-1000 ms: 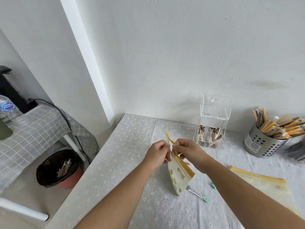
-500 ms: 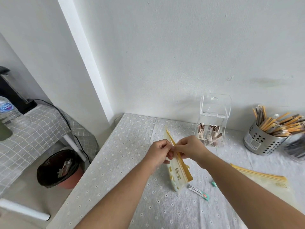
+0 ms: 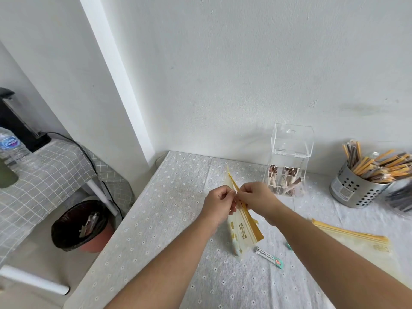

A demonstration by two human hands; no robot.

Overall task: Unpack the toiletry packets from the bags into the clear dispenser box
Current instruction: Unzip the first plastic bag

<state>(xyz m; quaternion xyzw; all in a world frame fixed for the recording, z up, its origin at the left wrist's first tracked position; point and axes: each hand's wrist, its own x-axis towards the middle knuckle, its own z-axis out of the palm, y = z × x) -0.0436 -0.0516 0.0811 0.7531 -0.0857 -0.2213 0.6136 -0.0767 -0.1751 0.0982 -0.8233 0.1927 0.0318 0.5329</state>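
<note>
Over the table's middle I hold a small zip bag point(image 3: 242, 230) with a yellow seal strip, its lower corner resting on the cloth. My left hand point(image 3: 219, 202) and my right hand point(image 3: 256, 199) both pinch its top strip, close together. The clear dispenser box point(image 3: 289, 157) stands by the wall behind my right hand, lid raised, with several brown and white packets at its bottom. A white and green toiletry packet point(image 3: 268, 258) lies on the cloth just right of the bag. Another flat zip bag point(image 3: 356, 238) lies at the right.
A perforated metal cup point(image 3: 354, 190) full of brown and yellow stick packets stands at the far right. The table's left edge drops to a black-lined bin point(image 3: 81, 226) on the floor. A side table with a water bottle point(image 3: 12, 150) stands further left.
Both hands have closed in together on the bag's top strip, which was gaping a second ago. The bag has turned more edge-on and upright.
</note>
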